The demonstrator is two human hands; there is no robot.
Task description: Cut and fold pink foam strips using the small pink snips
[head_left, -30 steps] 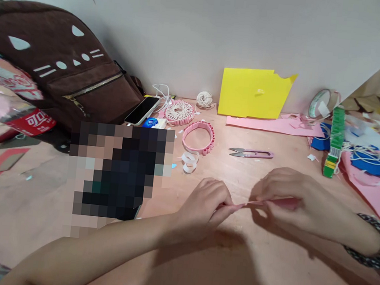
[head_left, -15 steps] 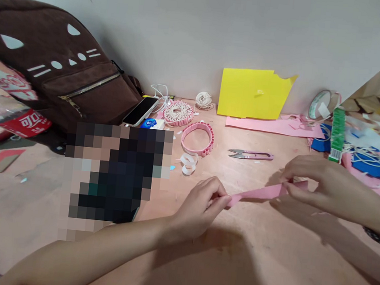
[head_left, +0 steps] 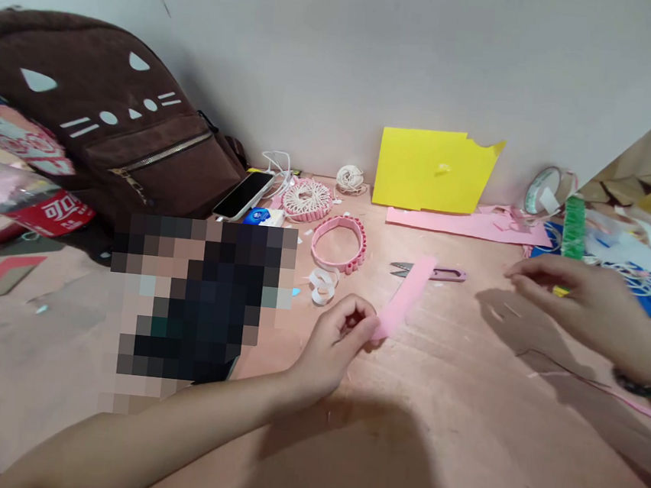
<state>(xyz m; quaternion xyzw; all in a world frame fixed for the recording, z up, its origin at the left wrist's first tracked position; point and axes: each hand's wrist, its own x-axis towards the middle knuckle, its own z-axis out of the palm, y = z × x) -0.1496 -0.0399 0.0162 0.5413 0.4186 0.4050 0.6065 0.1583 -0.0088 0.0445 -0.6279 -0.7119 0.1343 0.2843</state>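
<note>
My left hand pinches one end of a pink paper strip between thumb and fingertips. The strip slants up and away to the right, and its far end overlaps the thread snips in the picture. Farther right, my right hand hovers over the table with loosely curled fingers, holding nothing that I can see. A pink paper ring with small rolled loops along its right side lies beyond my left hand. Close by it are a curled white strip and a pink ring laced with white string.
A yellow sheet leans on the wall behind a long pink strip. Tape, a green packet and tangled string crowd the right. A brown backpack, a bottle and a phone stand left.
My right hand has let go of the pink strip and moved right and slightly up. The strip's freed end has swung up toward the snips, while my left hand still grips the other end.
</note>
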